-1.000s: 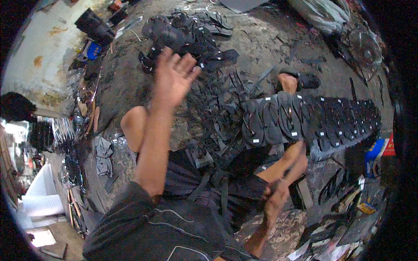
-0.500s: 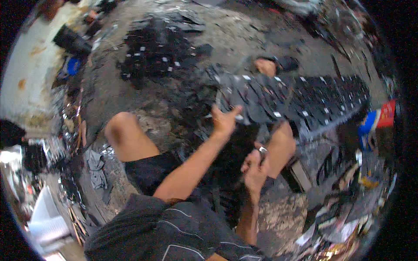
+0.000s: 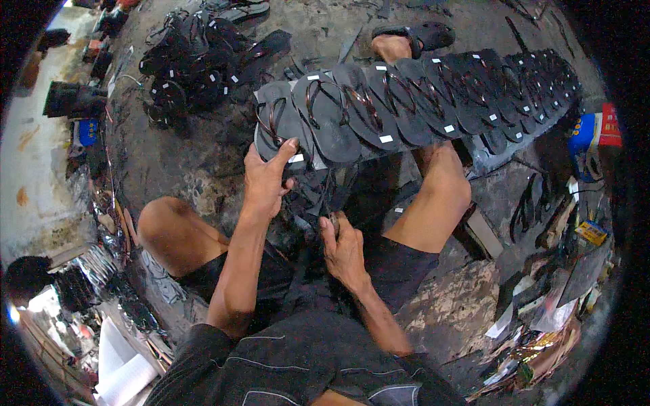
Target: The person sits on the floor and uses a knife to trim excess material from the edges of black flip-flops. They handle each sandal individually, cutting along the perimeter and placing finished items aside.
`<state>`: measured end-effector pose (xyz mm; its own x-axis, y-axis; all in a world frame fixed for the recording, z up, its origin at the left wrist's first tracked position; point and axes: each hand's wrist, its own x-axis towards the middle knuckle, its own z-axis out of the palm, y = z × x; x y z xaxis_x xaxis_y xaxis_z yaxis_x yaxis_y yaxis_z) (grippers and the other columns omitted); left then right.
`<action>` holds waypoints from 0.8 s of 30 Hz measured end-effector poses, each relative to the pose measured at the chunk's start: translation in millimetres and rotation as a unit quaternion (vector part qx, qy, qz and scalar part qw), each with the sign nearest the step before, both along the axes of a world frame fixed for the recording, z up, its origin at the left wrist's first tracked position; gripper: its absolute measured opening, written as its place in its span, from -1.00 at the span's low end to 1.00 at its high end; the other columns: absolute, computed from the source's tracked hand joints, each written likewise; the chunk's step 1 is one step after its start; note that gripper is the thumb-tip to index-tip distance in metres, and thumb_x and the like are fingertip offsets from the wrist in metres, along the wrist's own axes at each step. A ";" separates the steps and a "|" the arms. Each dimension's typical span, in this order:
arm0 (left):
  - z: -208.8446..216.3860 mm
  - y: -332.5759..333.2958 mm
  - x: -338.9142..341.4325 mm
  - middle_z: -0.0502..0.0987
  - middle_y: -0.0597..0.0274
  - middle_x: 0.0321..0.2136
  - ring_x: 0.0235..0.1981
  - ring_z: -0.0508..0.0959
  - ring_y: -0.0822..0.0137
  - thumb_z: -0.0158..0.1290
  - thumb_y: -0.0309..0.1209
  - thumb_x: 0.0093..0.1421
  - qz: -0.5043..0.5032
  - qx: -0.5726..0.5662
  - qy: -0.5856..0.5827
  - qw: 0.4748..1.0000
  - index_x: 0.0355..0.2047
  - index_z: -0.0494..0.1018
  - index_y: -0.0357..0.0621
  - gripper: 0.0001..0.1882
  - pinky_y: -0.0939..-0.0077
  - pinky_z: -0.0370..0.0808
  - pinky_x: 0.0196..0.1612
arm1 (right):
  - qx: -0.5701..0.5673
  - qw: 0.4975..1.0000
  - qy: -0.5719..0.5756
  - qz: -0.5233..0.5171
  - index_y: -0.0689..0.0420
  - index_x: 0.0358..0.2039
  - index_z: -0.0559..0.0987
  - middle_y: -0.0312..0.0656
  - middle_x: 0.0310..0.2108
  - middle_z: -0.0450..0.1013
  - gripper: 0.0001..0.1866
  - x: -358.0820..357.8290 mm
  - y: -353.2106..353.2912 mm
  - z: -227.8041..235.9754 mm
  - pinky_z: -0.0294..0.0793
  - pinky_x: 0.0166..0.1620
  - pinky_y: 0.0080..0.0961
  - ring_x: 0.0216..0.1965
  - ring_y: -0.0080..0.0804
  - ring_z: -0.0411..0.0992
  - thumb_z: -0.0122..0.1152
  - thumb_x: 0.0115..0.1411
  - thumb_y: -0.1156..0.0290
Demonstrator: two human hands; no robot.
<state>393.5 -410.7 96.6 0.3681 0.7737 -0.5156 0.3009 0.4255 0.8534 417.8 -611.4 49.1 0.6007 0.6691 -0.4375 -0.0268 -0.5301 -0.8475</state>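
My left hand (image 3: 264, 177) is closed on the black flip-flop (image 3: 272, 115) at the left end of a long overlapping row. Its thumb lies on the sole beside a small white label. More black flip-flops (image 3: 328, 128) with shiny dark brown straps run off to the right, their labels along the edges. Lower and to the right, my right hand (image 3: 345, 252) is closed round a slim dark tool (image 3: 332, 220). The tool points up toward the row, and its kind cannot be made out against the dark background.
A heap of black flip-flops (image 3: 196, 64) lies on the dirty floor at the far left. Beyond the row is a foot in a black sandal (image 3: 433, 37). Scraps (image 3: 542, 304) litter the right side, near a blue and red packet (image 3: 586, 139). White rolled sheeting (image 3: 122, 369) lies lower left.
My left hand has moved left, and the row's left end now reaches further left. My right hand has also shifted left, closer to it. The view itself has shifted and become sharper.
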 end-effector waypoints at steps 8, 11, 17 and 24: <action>-3.3 -10.4 1.2 0.50 0.44 -0.33 -0.57 0.36 0.63 0.27 -0.30 0.23 0.018 -0.030 -0.045 0.998 -0.03 0.41 -0.02 -0.64 0.74 0.17 -0.72 | 0.036 0.992 -0.113 -0.029 0.34 -0.28 0.51 0.21 -0.50 0.46 -0.60 31.9 58.3 -51.7 0.36 -0.39 -0.08 -0.49 0.20 0.43 0.14 0.39 0.16; -5.4 -7.2 0.6 0.50 0.43 -0.33 -0.58 0.35 0.63 0.28 -0.31 0.21 0.017 -0.023 -0.070 0.997 -0.01 0.40 -0.02 -0.61 0.74 0.17 -0.72 | 0.077 0.994 -0.072 0.012 0.34 -0.45 0.49 0.12 -0.64 0.34 -0.59 51.5 72.2 -68.8 0.25 -0.47 -0.13 -0.63 -0.01 0.29 0.12 0.41 0.23; -9.3 -20.1 22.7 0.49 0.47 -0.34 -0.60 0.31 0.65 0.27 -0.35 0.22 -0.006 -0.083 -0.080 0.993 -0.11 0.42 -0.01 -0.70 0.75 0.12 -0.72 | 0.038 0.834 -0.441 0.329 0.13 -0.11 0.59 0.02 -0.27 0.62 -0.73 70.7 68.4 -267.0 0.53 -0.17 -0.09 -0.30 0.07 0.56 0.12 0.26 0.29; 4.9 -23.0 -5.6 0.49 0.47 -0.35 -0.59 0.32 0.65 0.26 -0.34 0.21 0.048 -0.077 -0.076 0.993 -0.11 0.42 -0.02 -0.69 0.73 0.17 -0.69 | 0.062 0.929 -0.353 0.092 0.19 0.29 0.37 0.06 0.31 0.26 -0.41 35.5 139.3 -217.8 0.02 0.41 -0.19 0.38 0.04 0.09 0.03 0.39 0.06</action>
<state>387.9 -433.7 101.5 0.3794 0.7253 -0.5745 0.1261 0.5746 0.8087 453.3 -472.2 -168.6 0.5791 0.8078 0.1098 0.6401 -0.3672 -0.6749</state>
